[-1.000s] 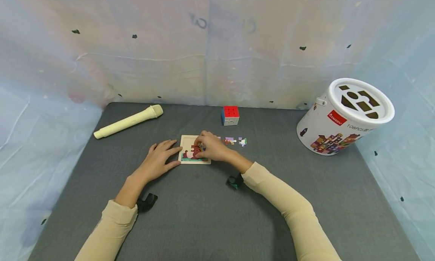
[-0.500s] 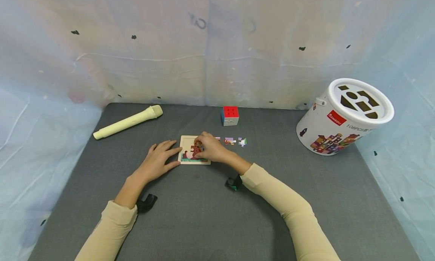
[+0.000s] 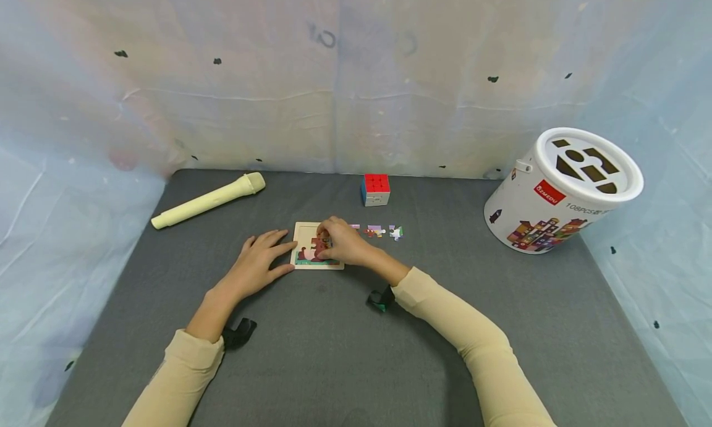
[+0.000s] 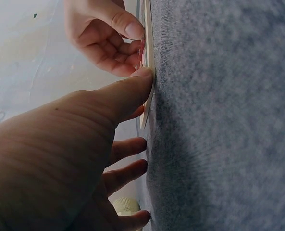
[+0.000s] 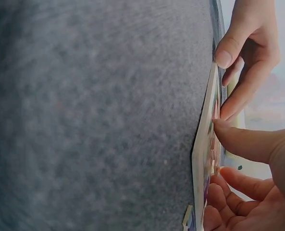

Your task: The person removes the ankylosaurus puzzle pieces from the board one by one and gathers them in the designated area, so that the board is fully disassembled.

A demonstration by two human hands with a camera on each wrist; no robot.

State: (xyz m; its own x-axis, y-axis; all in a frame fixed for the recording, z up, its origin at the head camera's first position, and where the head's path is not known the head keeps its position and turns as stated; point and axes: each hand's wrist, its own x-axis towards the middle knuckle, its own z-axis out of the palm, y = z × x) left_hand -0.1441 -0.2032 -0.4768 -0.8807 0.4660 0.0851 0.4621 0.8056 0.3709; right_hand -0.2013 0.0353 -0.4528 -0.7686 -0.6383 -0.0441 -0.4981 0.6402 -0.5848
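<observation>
A small wooden jigsaw board with a pale frame lies on the grey table, partly filled with picture pieces. My left hand rests at the board's left edge, thumb and fingertips touching the frame, fingers spread. Over the board's right part, my right hand pinches a reddish-brown puzzle piece between thumb and curled fingers; the hand hides most of it. The left wrist view shows the right thumb close against the board. Loose puzzle pieces lie just right of the board, one partly behind the right hand.
Behind the board stands a puzzle cube with a red top. A pale yellow microphone-shaped object lies at the back left. At the right is a large white bucket with shaped holes in its lid. Plastic sheeting encloses the table.
</observation>
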